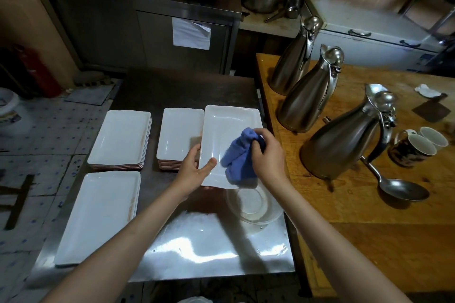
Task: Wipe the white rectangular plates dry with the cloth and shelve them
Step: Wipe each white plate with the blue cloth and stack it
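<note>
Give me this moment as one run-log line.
phase: wiping | left hand: holds plate edge | right hand: grips blue cloth on plate

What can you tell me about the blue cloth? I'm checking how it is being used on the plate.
The blue cloth looks like soft, thick terry fabric, bunched and folded rather than spread flat. The right hand grips its upper end, fingers curled round the bundle, while its lower folds press on the inside of the white rectangular plate near the plate's near right corner. The left hand holds that plate by its near left edge, above the metal table. Whether the cloth is damp cannot be told.
</note>
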